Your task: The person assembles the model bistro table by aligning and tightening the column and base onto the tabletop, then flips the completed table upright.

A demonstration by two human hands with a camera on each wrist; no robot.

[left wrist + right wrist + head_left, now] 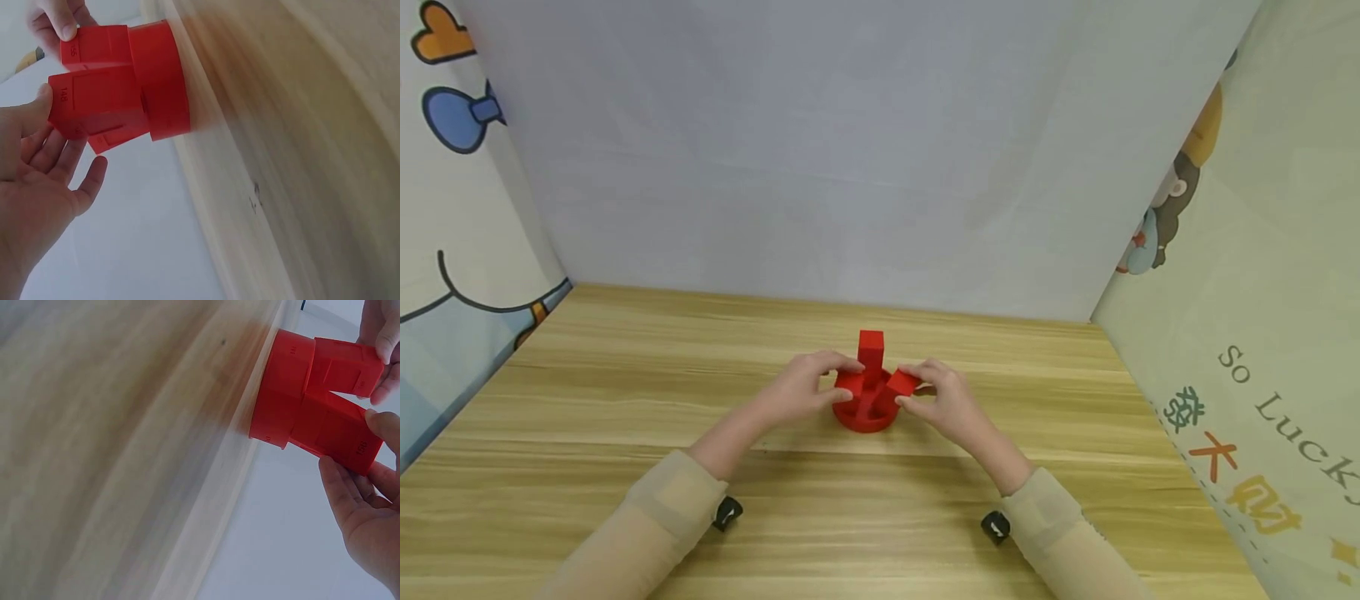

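Note:
A round red base (867,425) stands on the wood-grain table, with three red rectangular blocks upright in it. My left hand (801,387) pinches the top of the left block (849,383) between thumb and fingers; that block (103,94) bears the number 148 in the left wrist view. Opposite it, my right hand (946,406) pinches the top of the right block (903,382), which leans slightly outward. In the right wrist view this block (337,434) carries a number too. Untouched at the back rises the third block (871,346). The blocks' lower ends are hidden inside the base.
The wood-grain table (647,358) reaches back to a pale cloth wall (820,167). Printed cloths hang at the left (445,200) and right (1262,275). Black wrist devices show at the left cuff (727,513) and right cuff (996,527).

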